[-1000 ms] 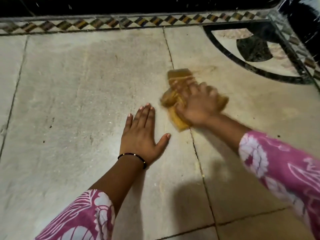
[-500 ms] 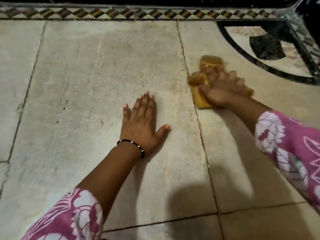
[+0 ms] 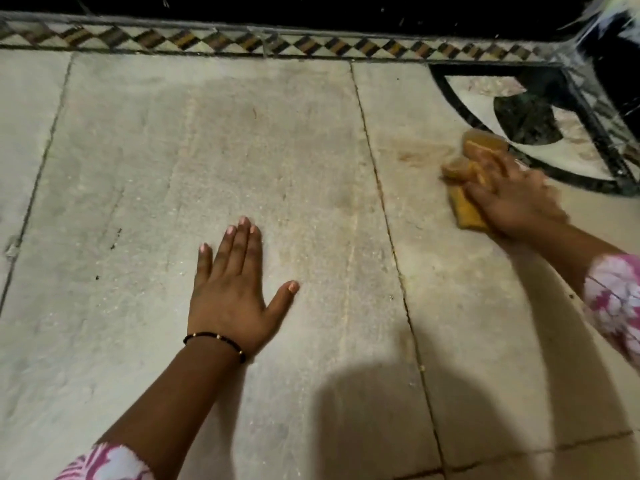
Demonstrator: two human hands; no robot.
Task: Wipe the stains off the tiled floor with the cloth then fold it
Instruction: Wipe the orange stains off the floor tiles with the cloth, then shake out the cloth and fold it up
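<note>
Left hand [image 3: 230,296] lies flat on the floor [image 3: 277,150], fingers straight, holding nothing. Right hand [image 3: 516,206], blurred, presses extended fingers on the crumpled cloth [image 3: 467,207]. Cloth rests on the right tile, beside a brown smear [image 3: 420,152], at the dark inlay [image 3: 519,119].

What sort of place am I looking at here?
Probably indoors, a corner of a home or hall floor. Large pale stone tiles meet a diamond-patterned border strip along a dark wall base, and a curved black inlay motif sits by the cloth.
</note>
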